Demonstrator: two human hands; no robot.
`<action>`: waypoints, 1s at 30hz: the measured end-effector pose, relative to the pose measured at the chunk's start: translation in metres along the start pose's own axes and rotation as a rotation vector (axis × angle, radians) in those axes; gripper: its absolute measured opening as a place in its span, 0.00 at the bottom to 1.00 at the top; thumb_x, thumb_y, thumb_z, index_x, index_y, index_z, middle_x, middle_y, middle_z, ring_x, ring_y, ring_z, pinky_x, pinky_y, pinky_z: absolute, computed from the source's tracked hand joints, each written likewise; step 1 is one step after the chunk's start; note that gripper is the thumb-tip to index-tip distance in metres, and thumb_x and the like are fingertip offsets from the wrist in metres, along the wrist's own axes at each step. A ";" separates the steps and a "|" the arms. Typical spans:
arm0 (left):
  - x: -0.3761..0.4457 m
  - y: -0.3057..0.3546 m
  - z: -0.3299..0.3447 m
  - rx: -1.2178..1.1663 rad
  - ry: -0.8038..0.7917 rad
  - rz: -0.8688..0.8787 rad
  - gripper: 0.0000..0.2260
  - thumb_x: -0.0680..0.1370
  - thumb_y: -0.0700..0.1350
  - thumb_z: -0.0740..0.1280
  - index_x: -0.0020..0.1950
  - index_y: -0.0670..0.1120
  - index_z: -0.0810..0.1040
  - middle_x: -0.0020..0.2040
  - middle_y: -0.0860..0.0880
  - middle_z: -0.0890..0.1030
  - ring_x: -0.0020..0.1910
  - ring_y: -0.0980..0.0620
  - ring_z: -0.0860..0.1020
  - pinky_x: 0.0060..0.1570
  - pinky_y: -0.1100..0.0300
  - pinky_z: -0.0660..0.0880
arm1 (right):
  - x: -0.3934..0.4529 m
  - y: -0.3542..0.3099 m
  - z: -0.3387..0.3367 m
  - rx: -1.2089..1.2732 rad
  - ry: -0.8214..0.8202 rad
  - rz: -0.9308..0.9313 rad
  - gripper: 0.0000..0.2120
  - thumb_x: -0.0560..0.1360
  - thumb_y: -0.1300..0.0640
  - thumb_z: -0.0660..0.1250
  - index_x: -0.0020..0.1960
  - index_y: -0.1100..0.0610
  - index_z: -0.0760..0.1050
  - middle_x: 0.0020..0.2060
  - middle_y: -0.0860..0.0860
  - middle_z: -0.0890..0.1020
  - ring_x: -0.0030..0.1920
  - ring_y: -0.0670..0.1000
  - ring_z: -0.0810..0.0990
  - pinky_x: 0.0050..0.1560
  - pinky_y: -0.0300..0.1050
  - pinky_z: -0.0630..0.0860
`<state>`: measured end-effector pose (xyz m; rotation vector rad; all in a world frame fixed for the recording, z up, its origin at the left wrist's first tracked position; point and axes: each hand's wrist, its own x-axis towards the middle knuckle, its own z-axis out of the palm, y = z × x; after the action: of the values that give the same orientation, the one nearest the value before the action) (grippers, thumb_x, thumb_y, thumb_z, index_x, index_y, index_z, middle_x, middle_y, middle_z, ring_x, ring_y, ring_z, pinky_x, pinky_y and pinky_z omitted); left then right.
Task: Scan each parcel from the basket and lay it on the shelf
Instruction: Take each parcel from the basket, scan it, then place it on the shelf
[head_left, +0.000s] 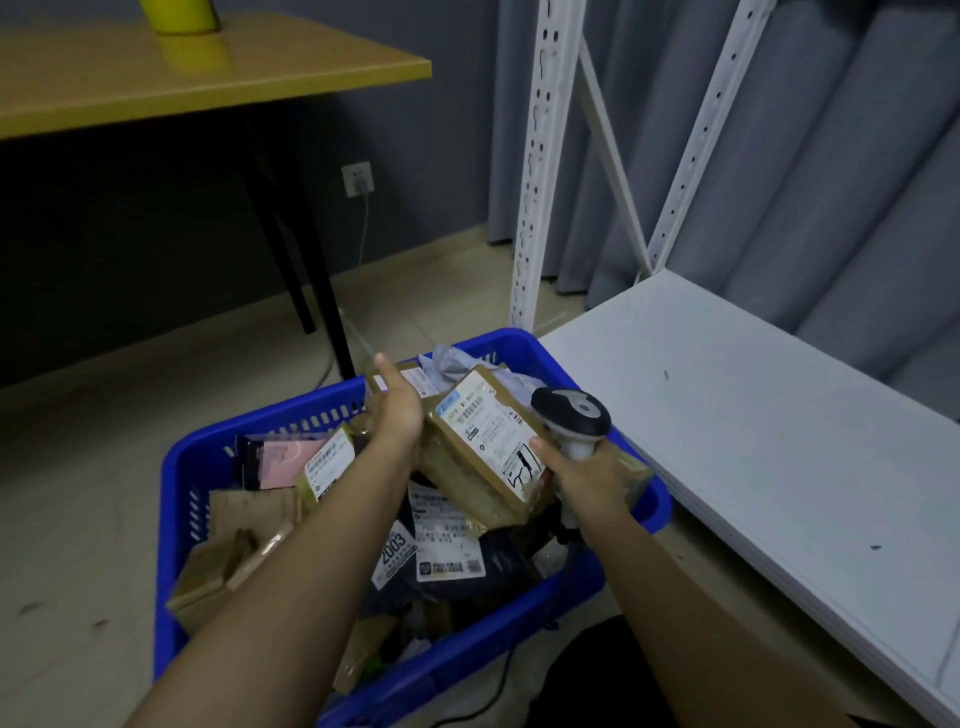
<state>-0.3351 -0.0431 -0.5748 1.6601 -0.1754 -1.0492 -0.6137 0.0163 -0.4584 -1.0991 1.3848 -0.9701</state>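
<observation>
Held over the blue basket (260, 431) on the floor: a brown cardboard parcel (483, 452), tilted, white label facing up. Grasped at its far left edge by the left hand (397, 410), fingers wrapped behind the box, thumb pointing away along the edge. Steadied at the near right corner by the thumb of the right hand (582, 475), which at the same time clenched the grip of a grey-and-black barcode scanner (571, 415), head aimed to the left over the label. Filled with a jumble below: other brown boxes, dark plastic mailers with white labels, one tag printed 2003 (393, 548), a pink-and-black packet (275, 460) near the far left wall. Stood just right of the basket: a white metal shelf (779, 441), flat board bare apart from a few dark specks, perforated uprights rising before a grey curtain (805, 156). Seen up left: a yellow table (182, 78) on black legs, carrying a yellow-green object cut off by the frame. Mounted on the dark wall: a socket (357, 179) with a plug and cord.
</observation>
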 end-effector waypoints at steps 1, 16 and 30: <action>-0.018 0.007 -0.002 -0.060 -0.025 -0.011 0.55 0.46 0.87 0.47 0.66 0.62 0.72 0.67 0.49 0.75 0.63 0.43 0.75 0.60 0.41 0.71 | 0.003 0.000 0.001 0.011 0.007 0.003 0.12 0.70 0.58 0.76 0.47 0.51 0.73 0.42 0.48 0.82 0.41 0.43 0.80 0.37 0.37 0.75; -0.195 0.037 -0.003 0.066 -0.431 0.076 0.45 0.70 0.33 0.72 0.74 0.62 0.51 0.64 0.44 0.76 0.56 0.41 0.79 0.53 0.38 0.77 | -0.002 -0.018 0.002 -0.069 -0.004 -0.055 0.19 0.70 0.54 0.76 0.56 0.49 0.71 0.46 0.45 0.81 0.51 0.49 0.80 0.55 0.51 0.77; -0.210 0.105 -0.011 0.174 -0.356 0.499 0.50 0.70 0.32 0.73 0.77 0.60 0.46 0.71 0.47 0.70 0.66 0.49 0.72 0.57 0.49 0.76 | -0.046 -0.109 -0.032 -0.111 -0.310 -0.211 0.09 0.71 0.59 0.75 0.46 0.55 0.75 0.28 0.48 0.77 0.26 0.46 0.74 0.28 0.41 0.71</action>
<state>-0.4115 0.0498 -0.3735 1.4572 -0.8892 -0.9483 -0.6341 0.0334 -0.3392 -1.4360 1.0958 -0.8352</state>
